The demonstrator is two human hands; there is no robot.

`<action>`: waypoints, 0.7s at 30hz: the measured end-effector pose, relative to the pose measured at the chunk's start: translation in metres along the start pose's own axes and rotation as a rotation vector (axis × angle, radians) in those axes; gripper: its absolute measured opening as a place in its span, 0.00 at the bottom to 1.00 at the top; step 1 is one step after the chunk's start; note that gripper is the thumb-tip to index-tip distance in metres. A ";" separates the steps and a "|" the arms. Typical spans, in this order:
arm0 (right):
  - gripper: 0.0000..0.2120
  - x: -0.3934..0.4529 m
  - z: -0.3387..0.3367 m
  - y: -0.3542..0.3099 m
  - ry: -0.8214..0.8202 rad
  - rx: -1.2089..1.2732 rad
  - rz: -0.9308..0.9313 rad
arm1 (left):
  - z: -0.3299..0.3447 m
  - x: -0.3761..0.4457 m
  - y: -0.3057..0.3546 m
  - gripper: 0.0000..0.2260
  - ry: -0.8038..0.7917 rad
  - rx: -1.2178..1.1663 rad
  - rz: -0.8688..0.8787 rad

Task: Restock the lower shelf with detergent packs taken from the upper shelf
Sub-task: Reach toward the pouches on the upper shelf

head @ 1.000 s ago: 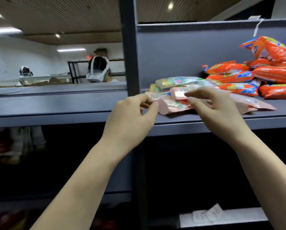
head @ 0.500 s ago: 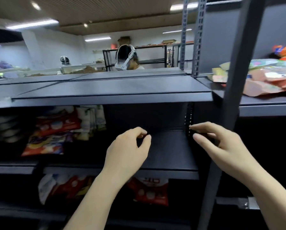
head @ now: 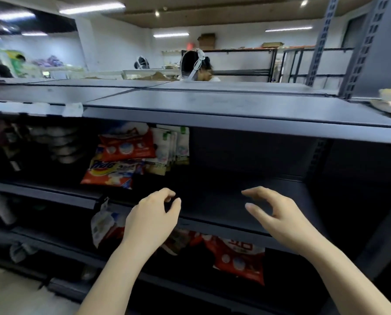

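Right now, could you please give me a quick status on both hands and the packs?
Left hand and right hand empty, over lower shelf. Tide pack at shelf's left. Nothing in the way.

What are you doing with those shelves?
A person is restocking shelves. Right now both hands are empty: the left hand and right hand hover with loosely curled fingers in front of a bare stretch of the lower shelf. Red detergent packs already lie further left on it.
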State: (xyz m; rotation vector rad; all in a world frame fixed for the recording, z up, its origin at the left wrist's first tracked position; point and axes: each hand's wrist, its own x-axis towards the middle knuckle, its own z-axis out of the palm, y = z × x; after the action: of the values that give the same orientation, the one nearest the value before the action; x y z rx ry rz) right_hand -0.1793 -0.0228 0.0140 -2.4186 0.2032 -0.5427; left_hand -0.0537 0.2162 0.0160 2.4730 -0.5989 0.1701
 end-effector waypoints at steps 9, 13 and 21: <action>0.13 0.075 0.059 0.000 -0.151 0.059 -0.017 | -0.011 0.054 -0.066 0.12 0.052 0.040 -0.136; 0.14 0.103 0.082 -0.005 -0.209 0.049 -0.018 | -0.012 0.073 -0.094 0.13 0.051 0.039 -0.187; 0.15 0.155 0.141 -0.022 -0.241 0.079 0.110 | -0.020 0.134 -0.173 0.22 0.006 0.030 -0.249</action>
State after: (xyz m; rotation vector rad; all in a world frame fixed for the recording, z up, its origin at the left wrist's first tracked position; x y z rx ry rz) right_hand 0.0215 0.0307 -0.0205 -2.3541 0.2055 -0.2039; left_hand 0.1443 0.3029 -0.0223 2.5489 -0.2832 0.0891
